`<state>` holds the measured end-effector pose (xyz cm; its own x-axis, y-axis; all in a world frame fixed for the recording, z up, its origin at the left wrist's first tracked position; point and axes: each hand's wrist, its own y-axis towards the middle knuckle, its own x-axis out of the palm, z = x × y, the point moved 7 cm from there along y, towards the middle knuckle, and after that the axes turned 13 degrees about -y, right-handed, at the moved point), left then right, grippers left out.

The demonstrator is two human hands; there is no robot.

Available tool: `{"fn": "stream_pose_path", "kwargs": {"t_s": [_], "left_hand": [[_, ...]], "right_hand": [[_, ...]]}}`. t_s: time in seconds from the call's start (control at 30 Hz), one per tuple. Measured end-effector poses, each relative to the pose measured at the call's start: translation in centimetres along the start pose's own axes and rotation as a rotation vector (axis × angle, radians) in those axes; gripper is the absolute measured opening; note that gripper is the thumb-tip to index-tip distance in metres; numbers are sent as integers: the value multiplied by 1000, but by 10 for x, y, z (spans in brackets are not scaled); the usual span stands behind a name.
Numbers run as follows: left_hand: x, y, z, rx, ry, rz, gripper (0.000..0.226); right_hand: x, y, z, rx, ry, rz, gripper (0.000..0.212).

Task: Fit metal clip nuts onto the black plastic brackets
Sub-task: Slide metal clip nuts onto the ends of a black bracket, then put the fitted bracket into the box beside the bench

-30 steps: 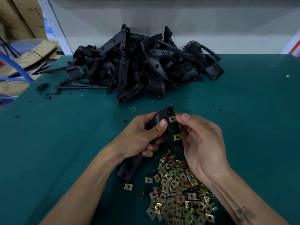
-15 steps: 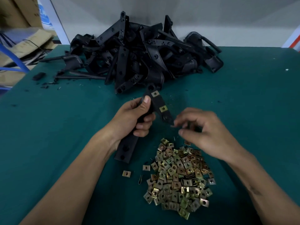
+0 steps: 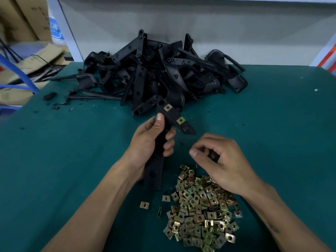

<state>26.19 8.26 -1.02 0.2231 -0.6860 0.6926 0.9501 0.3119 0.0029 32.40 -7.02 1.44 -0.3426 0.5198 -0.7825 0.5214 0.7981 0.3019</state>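
Fingers (image 3: 168, 137) grip bracket (image 3: 171, 117) above green table (image 3: 54, 160), grey wall (image 3: 218, 24) behind

green work mat (image 3: 54, 160), covering the table. heap of black plastic brackets (image 3: 156, 75) at the far edge, against a grey wall. left hand (image 3: 152, 142) grips one black bracket (image 3: 160, 153) by its middle, thumb on top; two clip nuts (image 3: 168, 107) (image 3: 181, 120) sit on its upper arm, tip pointing right. right hand (image 3: 223, 164) held just above the near pile of brass-coloured clip nuts (image 3: 201, 210), fingers curled, thumb and forefinger drawn together; whether they hold anything cannot be told. three stray clip nuts (image 3: 144, 205) lie left of the pile. black plastic scraps (image 3: 49, 96) at far left. cardboard boxes (image 3: 23, 19) beyond the table's left corner.
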Motion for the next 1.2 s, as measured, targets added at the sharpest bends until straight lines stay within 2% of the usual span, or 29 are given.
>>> {"fn": "stream_pose_path", "kwargs": {"t_s": [0.07,0.2,0.27,0.3,0.37,0.43,0.53,0.67,0.73,0.8,0.87,0.93,0.97,1.03,1.07,1.13,1.2], "left_hand": [[8,-6,5,97,-54,101,33],[40,-23,-4,157,-34,286,48],[63,-30,-9,188,-14,305,50],[78,-35,-16,200,-14,284,44],[109,-45,-41,167,45,168,23],[148,-61,-77,101,229,-18,15],[210,-91,-138,7,323,-318,23],[269,-133,-214,-85,541,-444,28],[290,-160,-262,-183,735,-565,31],[301,-188,-315,-266,1004,-766,35],[292,-214,-368,-497,1221,-899,32],[273,-242,-413,-764,1440,-1068,45],[261,-256,-428,-917,1513,-1134,55],[242,-277,-445,-1158,1523,-1231,51],[236,-281,-451,-1181,1529,-1283,44],[225,-284,-459,-1151,1582,-1399,45],[214,-288,-462,-1163,1619,-1466,47]], "right_hand": [[-4,-2,-13,-17,33,21,39],[-1,-18,-41,108,208,-77,20],[-9,-30,-44,182,291,30,21],[-18,-40,-42,230,382,96,22],[-43,-72,-28,336,537,263,28],[-72,-115,-10,443,624,434,30],[-108,-195,16,590,737,621,35],[-136,-311,36,723,788,738,52],[-134,-372,44,820,812,821,54],[-116,-430,54,947,782,871,50],[-84,-485,65,1107,777,881,44],[-46,-532,73,1287,798,848,40],[-27,-551,76,1384,795,810,38],[5,-581,82,1556,768,715,36],[17,-592,86,1617,740,675,33],[33,-606,96,1691,655,581,27],[45,-612,102,1746,551,395,24]]}}
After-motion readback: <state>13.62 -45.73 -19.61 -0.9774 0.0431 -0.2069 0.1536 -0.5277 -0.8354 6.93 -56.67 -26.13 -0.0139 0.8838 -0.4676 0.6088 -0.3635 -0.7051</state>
